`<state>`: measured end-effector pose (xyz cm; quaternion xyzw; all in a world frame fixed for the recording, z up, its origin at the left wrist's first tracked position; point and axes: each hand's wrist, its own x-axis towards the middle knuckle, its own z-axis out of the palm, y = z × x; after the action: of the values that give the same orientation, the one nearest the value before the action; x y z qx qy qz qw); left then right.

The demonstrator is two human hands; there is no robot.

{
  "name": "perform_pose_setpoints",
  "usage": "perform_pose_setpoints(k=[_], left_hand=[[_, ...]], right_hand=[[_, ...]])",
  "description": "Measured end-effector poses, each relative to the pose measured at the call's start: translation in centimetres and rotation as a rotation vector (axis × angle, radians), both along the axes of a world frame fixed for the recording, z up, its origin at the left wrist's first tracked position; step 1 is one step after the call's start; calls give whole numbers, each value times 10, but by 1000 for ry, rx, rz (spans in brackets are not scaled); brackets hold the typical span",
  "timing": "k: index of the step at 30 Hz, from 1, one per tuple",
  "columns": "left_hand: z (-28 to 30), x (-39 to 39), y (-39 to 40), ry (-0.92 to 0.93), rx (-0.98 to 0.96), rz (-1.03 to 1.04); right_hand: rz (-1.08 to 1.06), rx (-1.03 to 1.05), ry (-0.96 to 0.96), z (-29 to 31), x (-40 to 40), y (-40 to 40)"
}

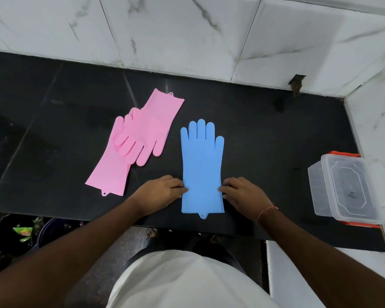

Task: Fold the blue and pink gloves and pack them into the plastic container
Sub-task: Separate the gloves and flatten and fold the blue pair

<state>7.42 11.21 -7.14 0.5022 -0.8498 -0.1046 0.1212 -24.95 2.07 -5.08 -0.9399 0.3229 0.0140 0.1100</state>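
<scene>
The blue gloves point(201, 165) lie flat and stacked on the black counter point(276, 138), fingers pointing to the wall, cuff near the front edge. My left hand point(159, 192) pinches the cuff's left edge and my right hand point(242, 194) pinches its right edge. Two pink gloves point(140, 138) lie crossed over each other to the left, untouched. The clear plastic container point(342, 187) stands at the counter's right end, with nothing in it.
An orange lid point(342, 153) lies under the container. White marble wall tiles point(187, 30) rise behind the counter and a tiled wall closes the right side. Below the front edge on the left are a dark bucket point(51, 230) and green packets.
</scene>
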Motion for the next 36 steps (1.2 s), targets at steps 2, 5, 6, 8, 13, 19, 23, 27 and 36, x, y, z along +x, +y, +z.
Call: perform_pose_setpoints(k=[2, 5, 6, 8, 13, 19, 23, 27, 36], left_hand=[[1, 0, -5, -25, -38, -37], [0, -3, -7, -22, -64, -34], [-1, -4, -7, -29, -71, -40], [-4, -5, -6, -63, -71, -52], [-9, -13, 2, -92, -183, 15], [-11, -23, 43, -21, -173, -76], [-9, -31, 63, 92, -40, -59], [4, -29, 51, 419, 232, 130], [14, -53, -9, 678, 496, 880]], right_hand=[[50, -36, -18, -4, 1, -3], [101, -77, -32, -10, 1, -4], [104, -78, -38, -12, 1, -3], [95, -74, -63, -13, 2, 0], [9, -56, -158, -14, 7, 11], [49, -12, -254, -11, -11, 56], [-80, 103, -310, -3, -18, 83], [-233, 275, -359, 10, -12, 65], [-833, 480, -342, -5, 60, 0]])
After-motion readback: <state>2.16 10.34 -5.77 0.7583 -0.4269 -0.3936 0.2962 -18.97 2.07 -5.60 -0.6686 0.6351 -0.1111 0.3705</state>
